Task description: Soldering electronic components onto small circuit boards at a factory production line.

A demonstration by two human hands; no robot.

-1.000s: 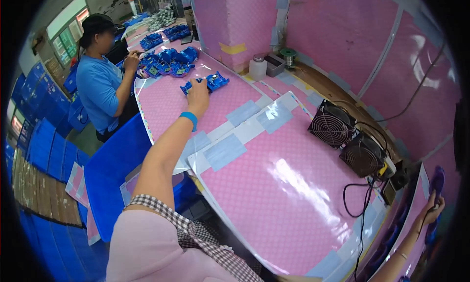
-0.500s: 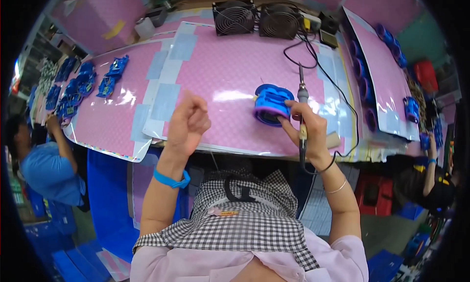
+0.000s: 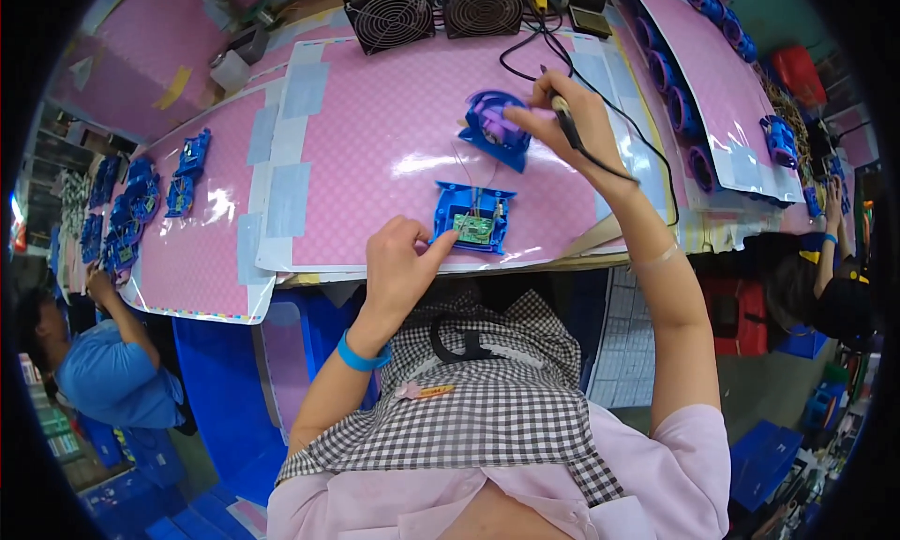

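A blue plastic housing stands opened in two parts, joined by thin wires. The part with a green circuit board (image 3: 473, 227) lies face up near the table's front edge. My left hand (image 3: 401, 263) is at its left side, fingers curled and thumb on its edge. Farther back is the other part, a small blue fan (image 3: 497, 132) with purple blades, tilted on the table. My right hand (image 3: 577, 123) holds a soldering iron (image 3: 562, 112), its tip pointing up and away, while thumb and fingertips reach to the fan's right side.
Two black square fans (image 3: 392, 17) stand at the back edge. The iron's black cord (image 3: 647, 132) loops along the right. Several blue units (image 3: 131, 207) lie on the left table; more fill a right-hand rack (image 3: 670, 81). A co-worker in a blue shirt (image 3: 117, 371) works at left, another (image 3: 816, 277) at right.
The blue unit has come apart into two wired parts, the fan part farther back. My left hand has come down to the board part; my right hand has moved away with the iron.
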